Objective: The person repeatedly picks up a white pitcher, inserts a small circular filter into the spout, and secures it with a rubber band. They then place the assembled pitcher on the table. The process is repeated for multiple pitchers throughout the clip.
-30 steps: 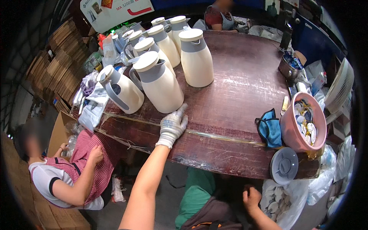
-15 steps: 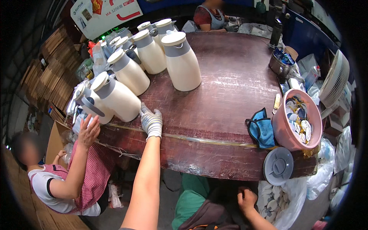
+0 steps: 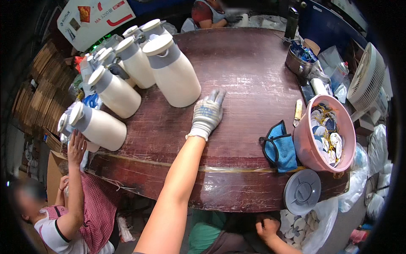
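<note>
My left hand [image 3: 208, 111], in a pale striped work glove, reaches over the dark red table [image 3: 249, 80]. Its fingers are stretched out and hold nothing. Just left of it stands a cream vacuum jug [image 3: 177, 78] with a grey collar and white lid; I cannot tell whether they touch. Several similar jugs stand farther left, among them one jug [image 3: 105, 131] near the table's left edge. Bare and low, my right hand [image 3: 267, 227] rests below the table edge with curled fingers, and no object shows in it.
A co-worker's hand [image 3: 77, 148] is by the leftmost jugs. On the right stand a pink bucket [image 3: 302, 144] of tags, a blue cloth [image 3: 279, 148], a grey round lid [image 3: 302, 192] at the edge and a white fan [image 3: 367, 78]. Another person [image 3: 207, 17] sits at the far side.
My left hand has moved right and away from me, leaving the front-left jug for the table beside the larger jug. The view has shifted. My right hand stays low.
</note>
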{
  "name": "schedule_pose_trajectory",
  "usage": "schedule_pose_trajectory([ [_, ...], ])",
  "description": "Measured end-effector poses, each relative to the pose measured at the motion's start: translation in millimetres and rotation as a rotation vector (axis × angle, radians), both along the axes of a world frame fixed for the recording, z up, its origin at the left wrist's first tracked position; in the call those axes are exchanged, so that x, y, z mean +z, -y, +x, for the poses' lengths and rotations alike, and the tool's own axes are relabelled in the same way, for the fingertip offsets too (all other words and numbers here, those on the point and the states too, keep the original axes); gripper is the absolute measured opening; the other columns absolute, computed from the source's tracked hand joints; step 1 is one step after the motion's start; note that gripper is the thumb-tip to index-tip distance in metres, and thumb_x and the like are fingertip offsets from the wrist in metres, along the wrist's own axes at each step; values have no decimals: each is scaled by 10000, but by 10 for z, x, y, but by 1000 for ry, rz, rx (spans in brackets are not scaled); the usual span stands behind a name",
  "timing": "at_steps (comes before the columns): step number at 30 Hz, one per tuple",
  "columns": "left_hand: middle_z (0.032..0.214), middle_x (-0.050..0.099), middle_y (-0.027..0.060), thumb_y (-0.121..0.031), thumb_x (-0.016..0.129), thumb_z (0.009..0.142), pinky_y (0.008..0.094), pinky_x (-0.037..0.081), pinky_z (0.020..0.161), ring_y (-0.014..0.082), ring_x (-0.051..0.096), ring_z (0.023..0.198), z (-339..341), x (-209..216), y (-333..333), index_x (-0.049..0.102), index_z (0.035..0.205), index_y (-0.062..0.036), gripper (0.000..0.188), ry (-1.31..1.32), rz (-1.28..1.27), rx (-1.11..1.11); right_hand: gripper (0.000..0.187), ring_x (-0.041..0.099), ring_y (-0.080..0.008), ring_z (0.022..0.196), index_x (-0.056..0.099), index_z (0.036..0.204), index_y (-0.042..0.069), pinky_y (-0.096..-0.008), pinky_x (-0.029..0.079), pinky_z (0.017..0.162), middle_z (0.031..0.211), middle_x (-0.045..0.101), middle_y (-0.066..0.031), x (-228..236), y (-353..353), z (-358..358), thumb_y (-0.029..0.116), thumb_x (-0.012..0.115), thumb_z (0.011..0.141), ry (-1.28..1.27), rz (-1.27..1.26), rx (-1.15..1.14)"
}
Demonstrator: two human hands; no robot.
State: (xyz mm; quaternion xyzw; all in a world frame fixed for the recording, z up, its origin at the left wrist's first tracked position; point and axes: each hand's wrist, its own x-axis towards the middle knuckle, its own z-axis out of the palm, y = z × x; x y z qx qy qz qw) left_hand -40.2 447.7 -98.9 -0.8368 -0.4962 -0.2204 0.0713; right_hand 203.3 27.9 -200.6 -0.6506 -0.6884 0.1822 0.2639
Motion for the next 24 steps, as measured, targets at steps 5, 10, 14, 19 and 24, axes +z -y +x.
schedule_pose_trajectory([
  [5,1454,440,157,-231,574,857,437,502,945,349,607,1112,125,-79,-306,426,1403,-102,581,105,-82,444,192,632,-345,662,685,901,106,-409,499,601,774,660,-121,71,-124,-66,113,656,712,-88,44,-36],
  [10,1499,378,200,-270,533,862,436,499,958,371,591,1143,-139,37,-362,393,1430,-67,620,274,-219,671,238,635,-368,703,684,947,89,-419,507,654,819,664,-146,178,-237,-68,90,634,714,-31,65,2],
  [14,1405,455,247,-296,549,860,461,512,919,395,610,1096,-722,-24,-365,377,1431,-52,645,285,-98,774,247,638,-370,714,692,953,89,-424,507,667,830,670,-145,210,-252,-117,91,632,713,-89,20,-35],
  [19,1425,438,247,-355,566,862,482,513,909,408,617,1086,-1216,-13,-256,341,1460,-72,699,200,-127,877,237,638,-374,706,695,958,86,-416,508,654,823,670,-153,175,-240,-93,87,627,732,-64,31,-38],
  [24,1423,438,222,-385,542,881,497,547,841,394,640,1027,-1637,-103,-84,384,1434,-60,661,171,-55,992,229,638,-361,706,695,958,96,-407,507,644,825,672,-144,96,-171,-77,110,649,734,-68,52,-56],
])
